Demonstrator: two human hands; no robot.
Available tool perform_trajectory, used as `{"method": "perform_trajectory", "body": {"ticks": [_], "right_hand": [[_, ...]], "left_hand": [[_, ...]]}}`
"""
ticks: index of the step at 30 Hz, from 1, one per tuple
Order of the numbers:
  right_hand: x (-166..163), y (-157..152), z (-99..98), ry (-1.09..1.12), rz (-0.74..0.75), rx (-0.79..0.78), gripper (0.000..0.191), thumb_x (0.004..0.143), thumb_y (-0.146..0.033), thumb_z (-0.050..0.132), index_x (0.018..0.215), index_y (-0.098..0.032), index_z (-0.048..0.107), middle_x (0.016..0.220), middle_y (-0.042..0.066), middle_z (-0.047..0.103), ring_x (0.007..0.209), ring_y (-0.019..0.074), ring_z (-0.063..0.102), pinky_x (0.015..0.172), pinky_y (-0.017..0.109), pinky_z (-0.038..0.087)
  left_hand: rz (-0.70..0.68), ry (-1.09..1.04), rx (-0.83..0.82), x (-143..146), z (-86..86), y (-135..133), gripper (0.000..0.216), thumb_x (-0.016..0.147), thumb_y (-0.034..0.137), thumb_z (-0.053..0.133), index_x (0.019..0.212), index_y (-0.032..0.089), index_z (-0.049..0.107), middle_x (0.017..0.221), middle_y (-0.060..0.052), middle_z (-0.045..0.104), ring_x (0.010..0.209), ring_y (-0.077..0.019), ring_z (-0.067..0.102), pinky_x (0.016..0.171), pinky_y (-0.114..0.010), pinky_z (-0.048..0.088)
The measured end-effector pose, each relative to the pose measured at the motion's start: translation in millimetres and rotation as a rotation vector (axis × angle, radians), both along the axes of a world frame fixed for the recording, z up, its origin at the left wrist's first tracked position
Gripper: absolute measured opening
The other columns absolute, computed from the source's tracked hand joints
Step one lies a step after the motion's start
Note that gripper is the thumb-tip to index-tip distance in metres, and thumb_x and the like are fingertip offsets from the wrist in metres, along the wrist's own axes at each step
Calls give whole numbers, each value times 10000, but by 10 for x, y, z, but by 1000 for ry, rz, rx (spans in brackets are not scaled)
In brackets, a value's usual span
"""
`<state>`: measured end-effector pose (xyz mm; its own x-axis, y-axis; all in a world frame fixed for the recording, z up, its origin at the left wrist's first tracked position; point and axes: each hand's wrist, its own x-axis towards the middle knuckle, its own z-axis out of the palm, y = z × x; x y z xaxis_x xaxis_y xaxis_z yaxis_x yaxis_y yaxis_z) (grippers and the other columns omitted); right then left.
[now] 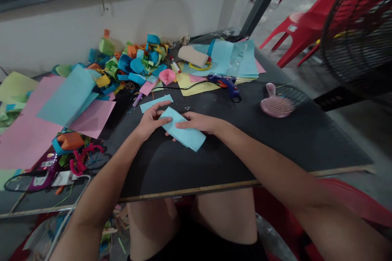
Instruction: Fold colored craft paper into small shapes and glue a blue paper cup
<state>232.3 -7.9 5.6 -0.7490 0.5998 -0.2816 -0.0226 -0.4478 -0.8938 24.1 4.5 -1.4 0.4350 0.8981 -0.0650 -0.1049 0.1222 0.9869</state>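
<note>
A folded sheet of light blue paper point(187, 133) is held between both hands, just above the black tabletop. My left hand point(150, 121) grips its left end, thumb on top and some fingers hidden beneath. On the upper edge, my right hand point(199, 122) pinches the paper with its thumb on the near face. A flat light blue paper strip point(157, 103) lies behind my left hand. Farther back, a blue glue gun point(225, 82) rests on yellow paper and the table.
Folded colored paper pieces point(131, 63) are heaped along the wall. Large pink sheets point(27, 122) cover the left side. A pink hairbrush point(275, 104) lies on the right, near a black fan point(361, 28). The table's wooden front edge point(190, 191) is close to my legs.
</note>
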Motion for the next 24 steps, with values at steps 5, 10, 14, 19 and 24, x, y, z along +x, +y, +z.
{"method": "perform_trajectory", "body": {"ticks": [5,10,14,19,24], "right_hand": [[-230,0,-144,-40,-507,76,425,581,-473,882,827,-151,752,789,69,762,670,181,702,651,310,585],[-305,-59,-166,-117,-667,194,399,545,-487,883,709,-156,732,676,35,723,592,151,640,592,295,527],[-278,-61,-153,-131,-593,241,436,518,-521,879,697,-152,731,675,34,712,597,146,617,588,288,496],[-221,-2,-76,51,-690,359,471,550,-580,848,790,-194,720,778,6,718,693,134,633,673,271,519],[-187,-40,17,-38,-726,412,406,578,-543,854,657,-180,688,516,-53,546,458,64,434,448,221,372]], "left_hand": [[293,-76,113,201,-110,-9,556,609,403,871,1090,180,701,759,-7,699,627,-117,610,584,-237,508],[438,-7,191,258,-127,-139,320,671,472,825,719,171,730,634,5,656,577,-106,558,542,-236,465],[530,68,310,244,-99,-232,284,742,422,786,630,173,708,585,22,617,543,-86,508,509,-219,405],[449,152,337,214,-37,-277,251,770,405,759,695,165,745,706,-11,702,611,-104,582,582,-226,465],[479,152,259,222,-29,-286,266,737,414,778,808,158,776,771,-38,748,628,-125,633,598,-239,507]]}}
